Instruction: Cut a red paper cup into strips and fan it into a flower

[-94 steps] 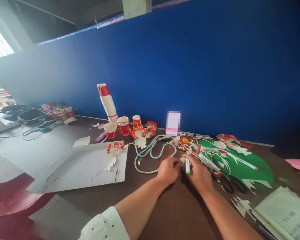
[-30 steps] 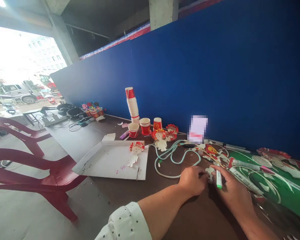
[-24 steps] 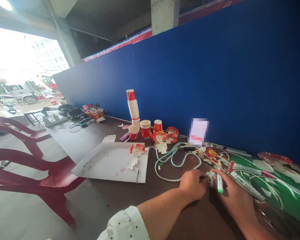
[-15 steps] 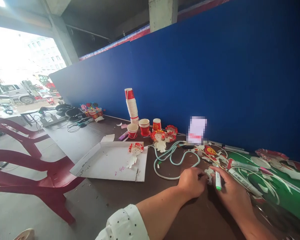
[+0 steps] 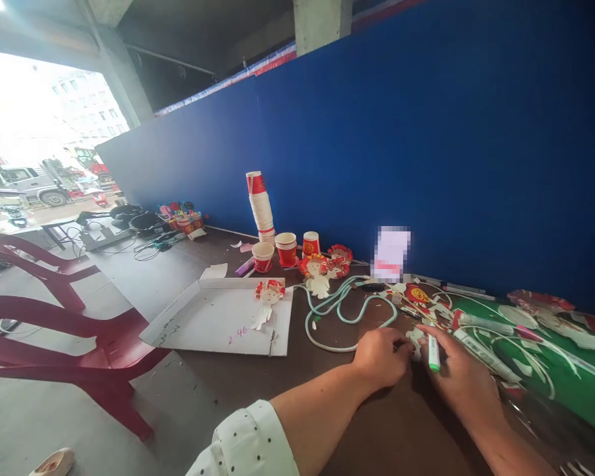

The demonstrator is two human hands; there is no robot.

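My right hand [image 5: 463,380] is closed around a white marker [image 5: 433,354] with a green end, which points down toward me. Curled over the brown table [image 5: 327,396], my left hand [image 5: 383,357] has its fingertips at the left edge of a small white paper cut-out [image 5: 415,338]. The cut-out lies between both hands, partly covered by them. A pale blue cable [image 5: 322,345] loops on the tabletop just beyond my left hand. To the left, a paper figure with a red frilled head [image 5: 269,294] rests on a white box lid [image 5: 211,317].
Red paper cups [image 5: 286,250] and a tall cup stack [image 5: 262,211] stand near the blue wall panel [image 5: 426,132]. More paper figures [image 5: 318,274] lie beside them. Scraps, pens and a white tube [image 5: 486,357] crowd the green mat [image 5: 570,377] at right. Dark red chairs [image 5: 79,344] are at left.
The view has shifted very slightly. My hands stay close together in the same place, with the marker still in my right hand and tilted a little differently.
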